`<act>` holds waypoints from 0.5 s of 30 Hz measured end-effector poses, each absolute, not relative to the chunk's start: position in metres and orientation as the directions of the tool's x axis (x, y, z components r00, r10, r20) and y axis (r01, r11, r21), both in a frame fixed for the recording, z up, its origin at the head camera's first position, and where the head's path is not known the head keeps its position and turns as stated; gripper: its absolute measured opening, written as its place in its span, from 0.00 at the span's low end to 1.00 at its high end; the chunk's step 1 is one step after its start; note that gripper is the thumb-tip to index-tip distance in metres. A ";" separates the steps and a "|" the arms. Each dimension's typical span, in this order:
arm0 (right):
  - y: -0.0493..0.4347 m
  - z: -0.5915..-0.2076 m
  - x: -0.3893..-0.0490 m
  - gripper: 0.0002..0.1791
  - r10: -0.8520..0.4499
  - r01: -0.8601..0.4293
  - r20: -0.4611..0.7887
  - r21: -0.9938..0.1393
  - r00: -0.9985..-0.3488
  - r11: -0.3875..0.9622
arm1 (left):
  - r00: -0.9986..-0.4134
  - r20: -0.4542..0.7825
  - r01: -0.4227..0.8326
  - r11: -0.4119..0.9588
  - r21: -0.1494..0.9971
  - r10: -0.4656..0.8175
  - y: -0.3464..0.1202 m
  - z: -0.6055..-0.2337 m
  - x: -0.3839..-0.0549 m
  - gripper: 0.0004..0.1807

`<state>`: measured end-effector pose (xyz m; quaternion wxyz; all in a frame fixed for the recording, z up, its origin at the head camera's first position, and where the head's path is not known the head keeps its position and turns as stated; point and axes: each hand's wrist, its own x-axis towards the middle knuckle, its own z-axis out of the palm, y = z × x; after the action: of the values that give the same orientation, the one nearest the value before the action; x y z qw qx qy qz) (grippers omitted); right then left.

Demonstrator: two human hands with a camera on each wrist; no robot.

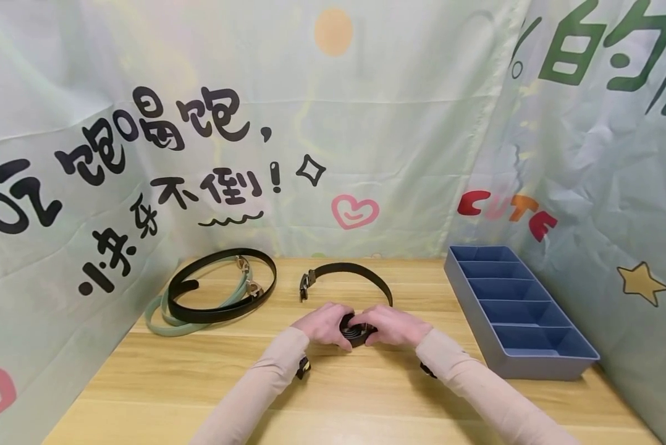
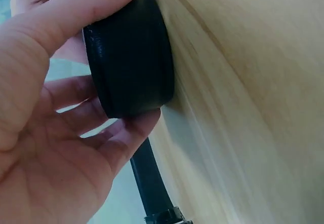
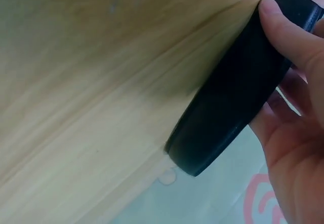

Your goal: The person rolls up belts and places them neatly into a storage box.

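Observation:
A black belt (image 1: 356,339) is wound into a coil on the wooden table between the two hands. Its unrolled strap (image 1: 361,269) arcs away behind the hands to a metal buckle (image 1: 305,284). My left hand (image 1: 323,325) grips the coil's left side, and in the left wrist view the thumb curls over the coil's top edge with fingertips at its lower side. From the right, my right hand (image 1: 395,326) holds the same coil with bent fingers. The right wrist view shows that thumb pressed on the outer face of the strap (image 3: 228,97), which stands on edge.
At the left back, another black belt (image 1: 205,317) lies in a loose loop over a pale green belt (image 1: 168,331). A blue-grey tray (image 1: 539,368) with several compartments stands at the right. Printed cloth (image 1: 400,148) hangs behind and along both sides of the table.

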<state>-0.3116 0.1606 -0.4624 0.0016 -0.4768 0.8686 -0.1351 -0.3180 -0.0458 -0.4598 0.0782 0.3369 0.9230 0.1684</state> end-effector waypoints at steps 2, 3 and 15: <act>0.160 -0.462 -0.311 0.22 -0.824 -0.829 0.146 -0.224 -0.548 0.512 | -0.771 -0.026 0.587 0.726 0.360 0.636 -0.045 -0.459 -0.317 0.26; 0.159 -0.462 -0.311 0.21 -0.820 -0.829 0.157 -0.217 -0.550 0.515 | -0.779 -0.018 0.582 0.733 0.352 0.627 -0.045 -0.459 -0.316 0.27; 0.161 -0.463 -0.314 0.24 -0.818 -0.825 0.143 -0.215 -0.557 0.523 | -0.785 0.011 0.588 0.741 0.325 0.619 -0.042 -0.462 -0.315 0.24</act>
<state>-0.3141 0.1610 -0.4629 -0.0122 -0.4706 0.8727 -0.1297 -0.3149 -0.0419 -0.4616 0.0489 0.3239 0.9316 0.1574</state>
